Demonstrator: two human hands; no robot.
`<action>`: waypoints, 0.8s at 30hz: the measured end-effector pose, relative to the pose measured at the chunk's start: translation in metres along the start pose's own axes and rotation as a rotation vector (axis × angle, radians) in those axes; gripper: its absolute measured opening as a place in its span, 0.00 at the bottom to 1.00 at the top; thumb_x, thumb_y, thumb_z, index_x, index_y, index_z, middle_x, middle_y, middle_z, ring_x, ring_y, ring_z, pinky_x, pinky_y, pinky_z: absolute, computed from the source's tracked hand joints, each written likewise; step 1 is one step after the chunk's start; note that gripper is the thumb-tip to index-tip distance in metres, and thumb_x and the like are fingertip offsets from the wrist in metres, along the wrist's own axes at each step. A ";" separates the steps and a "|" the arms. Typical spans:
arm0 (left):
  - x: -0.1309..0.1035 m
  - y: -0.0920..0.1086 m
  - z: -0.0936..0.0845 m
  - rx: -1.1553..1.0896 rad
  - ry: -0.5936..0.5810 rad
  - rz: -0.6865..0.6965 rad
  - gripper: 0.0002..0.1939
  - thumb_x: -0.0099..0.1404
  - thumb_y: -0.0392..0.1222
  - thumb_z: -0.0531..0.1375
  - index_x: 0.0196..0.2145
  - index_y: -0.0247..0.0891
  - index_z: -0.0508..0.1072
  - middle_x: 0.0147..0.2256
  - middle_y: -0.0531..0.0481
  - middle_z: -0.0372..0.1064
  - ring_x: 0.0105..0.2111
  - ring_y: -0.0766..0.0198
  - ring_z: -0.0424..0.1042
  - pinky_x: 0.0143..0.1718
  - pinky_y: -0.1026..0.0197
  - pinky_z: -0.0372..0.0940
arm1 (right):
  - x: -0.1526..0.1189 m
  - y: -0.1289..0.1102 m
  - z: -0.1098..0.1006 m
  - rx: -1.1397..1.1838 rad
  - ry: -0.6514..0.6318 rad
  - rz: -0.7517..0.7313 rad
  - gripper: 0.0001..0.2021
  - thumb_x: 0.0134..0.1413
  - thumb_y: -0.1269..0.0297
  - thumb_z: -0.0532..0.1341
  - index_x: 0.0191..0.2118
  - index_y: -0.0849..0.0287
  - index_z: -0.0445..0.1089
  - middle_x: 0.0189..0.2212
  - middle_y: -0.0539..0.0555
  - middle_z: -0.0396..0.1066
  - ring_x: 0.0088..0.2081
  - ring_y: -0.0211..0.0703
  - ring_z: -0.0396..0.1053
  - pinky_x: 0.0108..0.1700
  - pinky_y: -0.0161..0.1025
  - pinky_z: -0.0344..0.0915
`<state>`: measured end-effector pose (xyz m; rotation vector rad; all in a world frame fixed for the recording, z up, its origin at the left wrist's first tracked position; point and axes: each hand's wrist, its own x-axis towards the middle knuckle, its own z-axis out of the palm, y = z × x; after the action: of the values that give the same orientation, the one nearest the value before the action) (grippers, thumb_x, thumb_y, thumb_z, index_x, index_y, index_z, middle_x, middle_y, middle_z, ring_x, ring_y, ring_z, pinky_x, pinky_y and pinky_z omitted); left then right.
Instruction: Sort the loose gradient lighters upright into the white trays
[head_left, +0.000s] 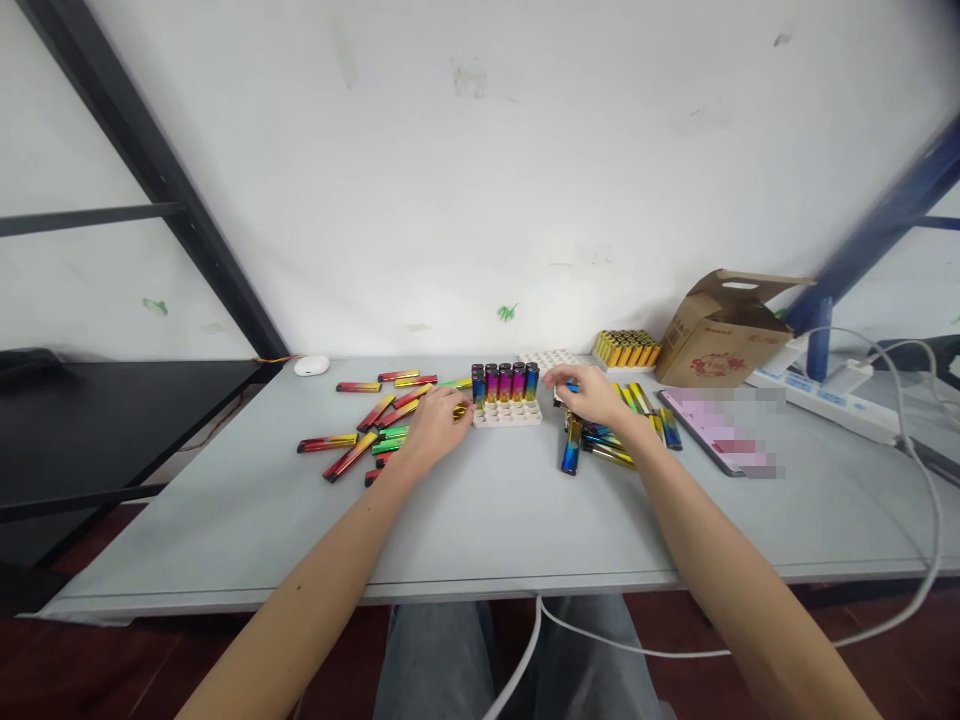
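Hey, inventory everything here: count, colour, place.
Table: 1, grey, middle
Front tray: 1, white, centre
Upright lighters: several, blue and purple, in that tray
Left lighters: many, red-yellow and green, left
Right lighters: several, blue and yellow, right
Rear tray: 1, white, rear centre
Rear cylinders: many, yellow, rear right
Box: 1, brown, rear right
Screen device: 1, pink, right
Power strip: 1, white, far right
Cables: several, white, right and front
Oval case: 1, white, rear left
Wall: 1, white, behind
Frames: 2, black left, blue right
Legs: 2, blue jeans, below
Left hand: 1, bare, tray's left
Right hand: 1, bare, tray's right
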<state>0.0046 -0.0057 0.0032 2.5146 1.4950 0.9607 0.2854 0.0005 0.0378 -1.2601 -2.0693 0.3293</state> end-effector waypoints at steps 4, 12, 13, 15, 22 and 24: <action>-0.001 0.001 -0.002 -0.005 0.013 0.001 0.10 0.65 0.39 0.54 0.31 0.39 0.74 0.37 0.47 0.74 0.43 0.53 0.69 0.48 0.50 0.63 | -0.009 -0.001 -0.021 -0.038 -0.181 0.061 0.11 0.43 0.73 0.56 0.33 0.58 0.73 0.34 0.50 0.76 0.33 0.40 0.69 0.36 0.36 0.64; -0.001 0.000 -0.004 -0.011 0.011 -0.020 0.11 0.66 0.41 0.53 0.32 0.40 0.75 0.37 0.46 0.74 0.43 0.53 0.70 0.48 0.50 0.63 | -0.016 -0.016 -0.025 -0.036 -0.477 0.105 0.22 0.37 0.81 0.54 0.39 0.56 0.73 0.43 0.51 0.75 0.45 0.44 0.71 0.48 0.37 0.65; -0.001 0.000 -0.004 -0.011 0.014 -0.023 0.11 0.66 0.41 0.53 0.32 0.40 0.75 0.37 0.46 0.74 0.43 0.53 0.70 0.48 0.50 0.63 | -0.018 -0.019 -0.025 -0.042 -0.507 0.106 0.23 0.37 0.80 0.54 0.41 0.55 0.73 0.44 0.51 0.75 0.46 0.45 0.71 0.48 0.37 0.65; 0.000 -0.001 -0.004 -0.011 0.019 -0.035 0.11 0.66 0.41 0.53 0.33 0.40 0.75 0.37 0.46 0.74 0.44 0.53 0.70 0.48 0.49 0.63 | -0.025 -0.026 -0.026 -0.064 -0.558 0.118 0.28 0.38 0.79 0.57 0.48 0.52 0.71 0.49 0.51 0.73 0.49 0.46 0.70 0.49 0.38 0.65; 0.001 0.000 -0.004 -0.001 0.040 -0.044 0.10 0.65 0.40 0.53 0.34 0.39 0.74 0.38 0.46 0.75 0.45 0.53 0.70 0.51 0.49 0.62 | -0.036 -0.030 -0.019 -0.182 -0.614 0.131 0.31 0.35 0.80 0.60 0.50 0.51 0.72 0.50 0.53 0.71 0.49 0.50 0.69 0.47 0.40 0.65; 0.001 0.000 -0.005 0.003 0.041 -0.042 0.10 0.66 0.40 0.53 0.34 0.39 0.74 0.38 0.46 0.75 0.44 0.53 0.70 0.50 0.49 0.63 | -0.032 -0.025 -0.015 -0.148 -0.572 0.081 0.24 0.36 0.79 0.61 0.42 0.51 0.75 0.46 0.52 0.74 0.46 0.50 0.71 0.46 0.40 0.66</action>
<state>0.0025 -0.0063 0.0076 2.4696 1.5556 1.0097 0.2875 -0.0414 0.0486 -1.4639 -2.5598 0.6449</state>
